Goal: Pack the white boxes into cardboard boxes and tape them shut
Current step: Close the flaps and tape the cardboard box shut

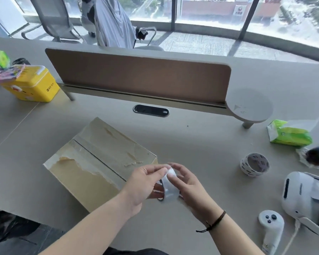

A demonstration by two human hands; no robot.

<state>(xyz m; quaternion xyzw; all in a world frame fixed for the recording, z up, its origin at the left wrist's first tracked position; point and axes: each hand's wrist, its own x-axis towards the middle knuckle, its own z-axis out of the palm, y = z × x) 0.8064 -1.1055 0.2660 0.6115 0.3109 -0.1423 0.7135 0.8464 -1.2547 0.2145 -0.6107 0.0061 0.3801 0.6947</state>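
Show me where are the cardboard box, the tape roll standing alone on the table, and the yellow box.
cardboard box [92, 153]: head view, on its closed top flap.
tape roll [254, 169]: head view, on its outer side.
yellow box [33, 87]: head view, on its front wall.

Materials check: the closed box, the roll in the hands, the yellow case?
Box: corrugated cardboard by the look, matte tan, top paper layer torn away in patches, glossy old tape along the seam. Roll: seemingly plastic tape, shiny, translucent white; both hands pinch it. Yellow case: probably moulded plastic, smooth, slightly glossy, white latch.
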